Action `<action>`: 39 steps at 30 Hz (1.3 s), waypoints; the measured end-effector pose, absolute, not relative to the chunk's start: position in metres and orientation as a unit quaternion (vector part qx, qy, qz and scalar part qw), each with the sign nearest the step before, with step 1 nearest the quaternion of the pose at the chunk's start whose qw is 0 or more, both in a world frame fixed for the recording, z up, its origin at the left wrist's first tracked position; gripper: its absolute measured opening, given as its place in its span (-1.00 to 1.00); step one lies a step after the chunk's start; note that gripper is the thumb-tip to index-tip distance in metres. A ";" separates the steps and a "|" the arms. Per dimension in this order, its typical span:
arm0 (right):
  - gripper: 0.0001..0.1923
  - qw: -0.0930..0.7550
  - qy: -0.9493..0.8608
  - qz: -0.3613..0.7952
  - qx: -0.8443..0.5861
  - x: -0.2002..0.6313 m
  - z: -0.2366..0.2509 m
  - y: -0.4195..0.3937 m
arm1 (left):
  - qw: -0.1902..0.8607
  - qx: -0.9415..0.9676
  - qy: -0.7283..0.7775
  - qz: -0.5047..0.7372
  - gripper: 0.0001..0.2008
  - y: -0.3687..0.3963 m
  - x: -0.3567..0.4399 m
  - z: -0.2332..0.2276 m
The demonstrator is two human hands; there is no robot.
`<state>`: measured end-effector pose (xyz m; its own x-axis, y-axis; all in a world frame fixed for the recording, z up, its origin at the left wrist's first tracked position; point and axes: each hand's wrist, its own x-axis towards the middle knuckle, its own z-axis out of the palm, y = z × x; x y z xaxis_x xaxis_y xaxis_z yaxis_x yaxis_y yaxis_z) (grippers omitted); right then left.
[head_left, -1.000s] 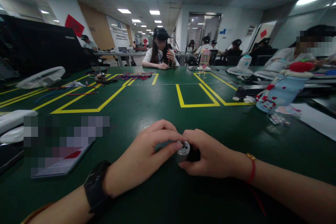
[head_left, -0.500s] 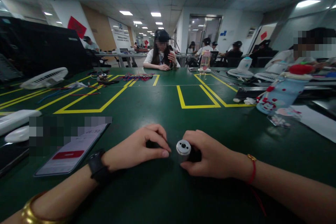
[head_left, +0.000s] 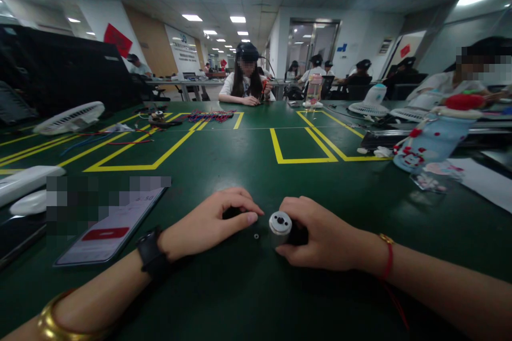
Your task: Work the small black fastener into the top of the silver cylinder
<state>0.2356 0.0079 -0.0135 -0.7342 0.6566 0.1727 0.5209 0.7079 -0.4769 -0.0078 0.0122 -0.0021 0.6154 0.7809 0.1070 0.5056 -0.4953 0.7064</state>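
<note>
My right hand [head_left: 324,237] grips a small silver cylinder [head_left: 279,226], like a little motor, lying on the green table [head_left: 256,170] with its round end face turned toward me. My left hand [head_left: 212,221] rests just to the left of it, fingers curled over a small dark part [head_left: 232,212] that is mostly hidden. A tiny ring-shaped piece [head_left: 256,235] lies loose on the table between the two hands. A black watch sits on my left wrist and a red cord on my right.
A phone [head_left: 108,232] lies at the near left, a white fan [head_left: 69,117] farther back. At the right are a blue patterned pouch [head_left: 432,144], white paper [head_left: 484,181] and another fan [head_left: 370,104]. Coloured wires [head_left: 210,115] lie far ahead; people sit across the table.
My left hand has pulled back from the cylinder's end and settled on the table. A tiny ring piece now lies between the hands. My right hand has held still.
</note>
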 end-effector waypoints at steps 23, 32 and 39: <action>-0.78 0.191 -0.913 0.194 -0.305 0.237 -0.023 0.011 | 0.303 0.812 0.385 0.318 -0.84 -0.009 0.025 0.006; -0.76 0.192 -0.911 0.188 -0.314 0.236 -0.019 0.009 | 0.311 0.822 0.397 0.264 -0.87 -0.005 0.012 0.014; -0.76 0.185 -0.911 0.185 -0.318 0.237 -0.019 0.009 | 0.307 0.860 0.388 0.124 -0.79 0.004 -0.003 0.006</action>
